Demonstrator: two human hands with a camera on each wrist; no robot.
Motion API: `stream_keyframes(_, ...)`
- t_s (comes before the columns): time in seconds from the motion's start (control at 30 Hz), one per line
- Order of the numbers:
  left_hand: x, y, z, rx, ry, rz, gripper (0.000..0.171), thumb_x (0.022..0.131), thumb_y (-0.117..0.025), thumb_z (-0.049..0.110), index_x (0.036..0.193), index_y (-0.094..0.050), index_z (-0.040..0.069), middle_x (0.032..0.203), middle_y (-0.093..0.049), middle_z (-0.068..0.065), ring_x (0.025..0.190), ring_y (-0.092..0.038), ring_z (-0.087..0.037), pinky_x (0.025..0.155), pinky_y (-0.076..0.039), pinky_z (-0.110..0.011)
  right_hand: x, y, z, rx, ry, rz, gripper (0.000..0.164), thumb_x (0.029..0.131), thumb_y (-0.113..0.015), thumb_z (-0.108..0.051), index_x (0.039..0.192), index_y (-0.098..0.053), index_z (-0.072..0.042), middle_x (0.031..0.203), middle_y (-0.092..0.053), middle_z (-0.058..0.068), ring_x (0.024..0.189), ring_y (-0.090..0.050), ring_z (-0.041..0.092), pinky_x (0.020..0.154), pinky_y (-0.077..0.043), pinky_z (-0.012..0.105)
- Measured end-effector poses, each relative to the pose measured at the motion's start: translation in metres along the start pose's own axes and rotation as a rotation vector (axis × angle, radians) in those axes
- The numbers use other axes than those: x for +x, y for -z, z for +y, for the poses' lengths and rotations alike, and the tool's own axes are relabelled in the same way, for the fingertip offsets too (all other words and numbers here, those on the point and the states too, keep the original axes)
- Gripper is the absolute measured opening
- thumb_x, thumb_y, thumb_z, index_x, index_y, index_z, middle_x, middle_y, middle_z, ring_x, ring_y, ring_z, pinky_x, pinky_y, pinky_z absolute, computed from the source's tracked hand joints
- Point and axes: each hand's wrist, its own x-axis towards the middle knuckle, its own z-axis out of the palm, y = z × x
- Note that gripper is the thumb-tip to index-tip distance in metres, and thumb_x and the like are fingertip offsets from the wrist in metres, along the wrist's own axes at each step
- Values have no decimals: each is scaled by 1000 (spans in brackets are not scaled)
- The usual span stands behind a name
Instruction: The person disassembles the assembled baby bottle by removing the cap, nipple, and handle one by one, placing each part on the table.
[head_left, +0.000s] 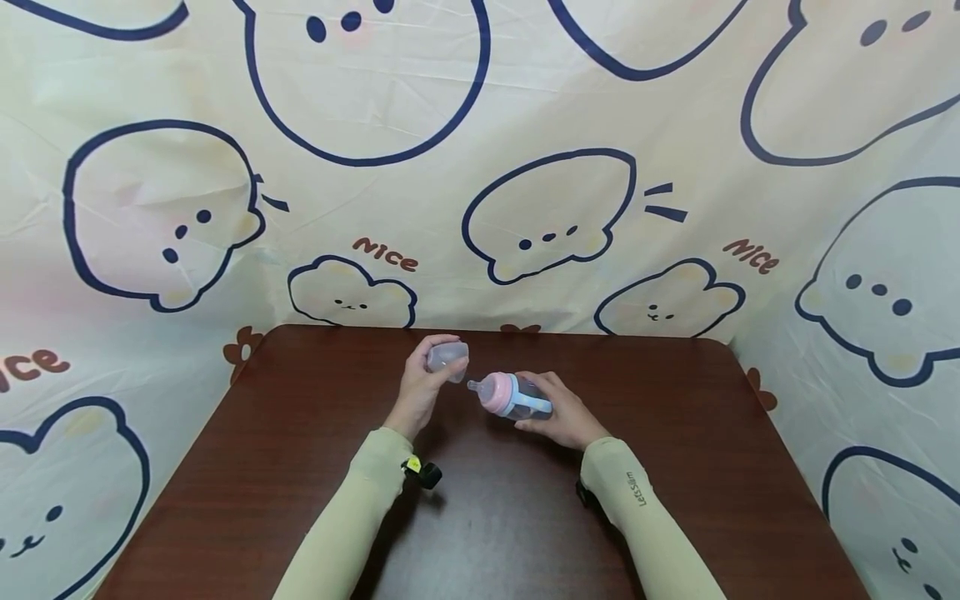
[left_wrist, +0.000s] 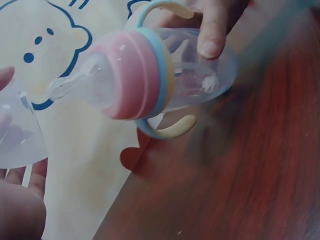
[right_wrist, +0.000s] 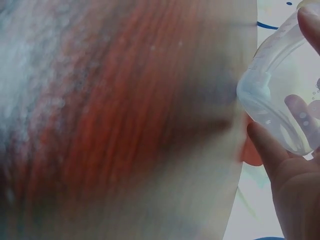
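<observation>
A clear baby bottle (left_wrist: 190, 85) with a pink collar, a clear nipple and blue-and-cream side handles lies tilted in my right hand (head_left: 564, 414). The right fingers and thumb grip its body, and the nipple points left. My left hand (head_left: 420, 385) holds a translucent cap (head_left: 447, 360) between thumb and fingers. In the left wrist view the cap (left_wrist: 20, 130) is just beyond the nipple tip, with a gap between them. From the right wrist, the bottle's base (right_wrist: 265, 90) shows at the right edge, with the right fingertips around it.
Both hands are above a dark brown wooden table (head_left: 480, 517). Behind and beside it hangs a cream cloth (head_left: 420, 200) printed with cartoon animals. A small black camera (head_left: 429, 475) is strapped at the left wrist.
</observation>
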Motion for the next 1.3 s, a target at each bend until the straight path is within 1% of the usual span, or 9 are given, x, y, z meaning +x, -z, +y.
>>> stream_keyframes(0.13, 2, 7, 3, -6, -15, 5, 50, 93, -79, 19, 137, -58, 13, 135, -53, -9, 123, -46, -29, 94, -52, -41, 0, 0, 1, 1, -1, 0, 85, 79, -91, -37, 148, -44, -51, 138, -49, -2, 130, -50, 33, 108, -46, 65)
stream_keyframes(0.23, 4, 11, 5, -24, -25, 24, 51, 93, -78, 17, 139, -56, 13, 136, -51, -9, 122, -44, -30, 92, -53, -40, 1, 1, 1, -2, -4, -4, 84, 80, -91, -37, 148, -44, -51, 140, -48, -1, 131, -50, 34, 109, -46, 65)
stream_keyframes(0.43, 6, 21, 8, -49, -11, 84, 52, 95, -77, 17, 142, -53, 13, 142, -45, -6, 126, -41, -28, 96, -53, -38, 1, 2, 0, -1, -11, -11, 84, 80, -90, -37, 149, -44, -50, 141, -48, -1, 131, -49, 34, 109, -45, 65)
stream_keyframes(0.53, 7, 26, 8, -48, -14, 100, 52, 96, -76, 18, 142, -53, 11, 141, -46, -5, 126, -41, -27, 97, -51, -38, 1, 3, -1, 3, -14, -12, 84, 80, -90, -36, 148, -43, -52, 140, -48, -1, 131, -49, 33, 109, -45, 65)
stream_keyframes(0.67, 8, 32, 8, -36, -7, 121, 50, 97, -75, 19, 142, -54, 12, 140, -48, -4, 126, -42, -26, 97, -51, -36, 1, 3, -2, 6, -16, -15, 84, 81, -90, -35, 149, -43, -51, 141, -47, -1, 132, -49, 34, 110, -44, 66)
stream_keyframes(0.83, 9, 37, 10, -42, 11, 136, 52, 96, -76, 20, 143, -54, 14, 141, -48, -1, 127, -43, -24, 98, -52, -32, 0, 3, -3, 6, -10, -19, 85, 81, -90, -34, 152, -44, -43, 140, -47, 0, 132, -49, 34, 110, -44, 65)
stream_keyframes(0.93, 8, 38, 12, -54, 0, 141, 54, 95, -77, 17, 144, -53, 12, 140, -50, -1, 126, -44, -24, 96, -53, -28, 0, 3, -3, 7, -4, -16, 85, 81, -91, -34, 152, -44, -42, 140, -48, 0, 131, -49, 34, 110, -44, 65)
stream_keyframes(1.1, 8, 42, 13, -64, -28, 143, 59, 92, -78, 9, 144, -51, 8, 140, -51, -2, 125, -45, -23, 94, -53, -25, 0, 2, -1, 5, 2, -11, 85, 81, -91, -35, 151, -44, -46, 140, -48, 0, 131, -49, 34, 109, -45, 65)
stream_keyframes(1.3, 7, 51, 12, -38, -2, 144, 60, 92, -79, 9, 144, -52, 14, 146, -48, -2, 129, -42, -20, 98, -51, -25, 0, 1, 1, 8, 2, -14, 85, 81, -91, -35, 150, -44, -49, 140, -47, -1, 131, -49, 34, 109, -45, 65)
